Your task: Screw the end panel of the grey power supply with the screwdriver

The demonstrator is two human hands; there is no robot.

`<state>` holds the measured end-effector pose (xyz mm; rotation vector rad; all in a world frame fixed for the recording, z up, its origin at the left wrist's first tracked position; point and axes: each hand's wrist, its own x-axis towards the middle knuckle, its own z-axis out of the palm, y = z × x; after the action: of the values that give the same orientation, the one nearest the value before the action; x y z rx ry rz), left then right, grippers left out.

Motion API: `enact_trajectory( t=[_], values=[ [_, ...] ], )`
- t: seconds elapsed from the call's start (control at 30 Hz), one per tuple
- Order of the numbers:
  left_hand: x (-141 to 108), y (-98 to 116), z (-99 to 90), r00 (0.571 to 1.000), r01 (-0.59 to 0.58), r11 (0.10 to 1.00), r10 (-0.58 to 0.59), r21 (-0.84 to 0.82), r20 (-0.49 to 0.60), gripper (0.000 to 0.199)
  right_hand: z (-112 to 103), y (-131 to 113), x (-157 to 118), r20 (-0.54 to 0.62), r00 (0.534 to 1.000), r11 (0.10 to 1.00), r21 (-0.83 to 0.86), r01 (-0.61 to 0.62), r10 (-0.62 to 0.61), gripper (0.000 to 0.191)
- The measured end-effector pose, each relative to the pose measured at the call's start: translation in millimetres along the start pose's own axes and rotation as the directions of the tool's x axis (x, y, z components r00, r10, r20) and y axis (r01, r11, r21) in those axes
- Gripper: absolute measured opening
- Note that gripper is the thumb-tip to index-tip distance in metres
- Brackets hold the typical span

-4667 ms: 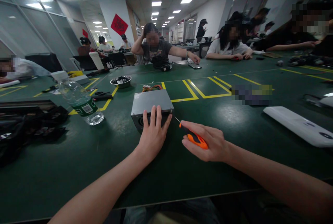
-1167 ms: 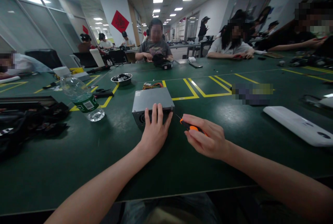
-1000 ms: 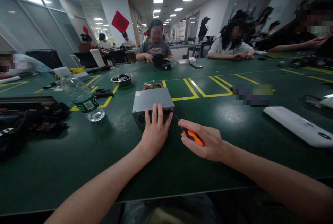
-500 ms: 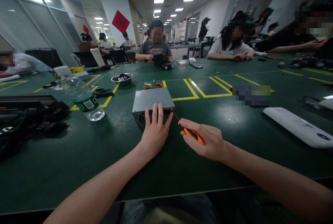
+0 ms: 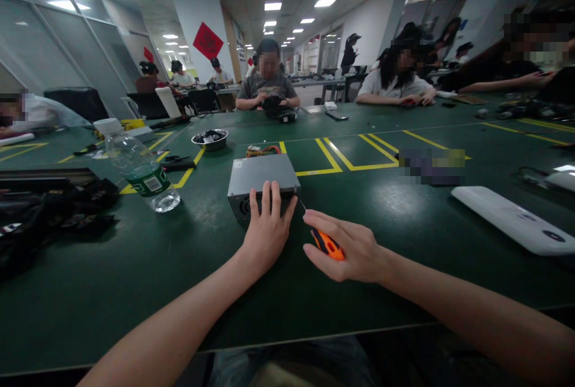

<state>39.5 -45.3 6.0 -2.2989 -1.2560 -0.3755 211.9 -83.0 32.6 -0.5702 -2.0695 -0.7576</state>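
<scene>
A grey metal computer power supply [image 5: 263, 171] sits on the green table in front of me, its fan grille facing me and a bundle of coloured wires at its back. My left hand [image 5: 266, 228] lies against its near face with fingers stretched and spread, the tips reaching the top edge. To the right, my right hand [image 5: 348, 246] is closed around an orange and black screwdriver [image 5: 329, 245]. The thin shaft points up and left at the power supply's near right corner; whether the tip touches a screw is too small to tell.
A water bottle [image 5: 146, 171] stands left of the power supply, with a metal bowl [image 5: 210, 139] of small parts behind it. Dark parts [image 5: 54, 213] lie at far left, a white casing [image 5: 512, 219] at right. Across the table sits a person [image 5: 268, 84] handling a black object.
The screwdriver handle has turned in my right hand, which has shifted slightly left with its fingers more extended. My left hand and the power supply stay in place.
</scene>
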Motion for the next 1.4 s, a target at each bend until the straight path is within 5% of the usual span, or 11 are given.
enact_trajectory(
  t=[0.37, 0.57, 0.67, 0.8, 0.93, 1.07, 1.4],
  values=[
    [-1, -1, 2.6, 1.000, 0.001, 1.000, -0.001, -0.002, -0.022, 0.051, -1, 18, -15, 0.021, 0.997, 0.997, -0.017, -0.071, 0.071, 0.018],
    [-1, -2, -0.6, 1.000, -0.005, 1.000, 0.005, -0.005, -0.007, 0.052, -17, 21, 8, -0.088, 0.991, 0.995, -0.006, 0.104, -0.104, 0.020],
    [-2, -2, 0.1, 1.000, -0.005, 1.000, 0.005, -0.004, -0.022, 0.052, -20, 19, 27, -0.146, 0.986, 0.996, -0.029, 0.081, -0.084, 0.019],
    [-4, -9, -1.5, 0.998, -0.030, 0.997, 0.026, -0.074, -0.059, 0.052, -10, 16, 37, -0.162, 0.982, 0.993, -0.090, 0.079, -0.093, 0.015],
    [-4, -33, -3.3, 0.996, -0.067, 0.971, 0.053, -0.228, -0.069, 0.044, 3, 8, 25, -0.153, 0.988, 0.997, 0.070, 0.029, -0.018, 0.015],
    [0, -53, 3.9, 0.979, 0.060, 0.922, -0.129, -0.384, -0.158, 0.037, 13, -1, 14, -0.146, 0.989, 0.987, 0.161, 0.019, 0.005, 0.023],
    [-1, -48, 9.6, 0.980, 0.030, 0.945, -0.091, -0.325, -0.175, 0.042, 16, -3, 14, -0.111, 0.993, 0.984, 0.176, -0.020, 0.040, 0.021]
  ],
)
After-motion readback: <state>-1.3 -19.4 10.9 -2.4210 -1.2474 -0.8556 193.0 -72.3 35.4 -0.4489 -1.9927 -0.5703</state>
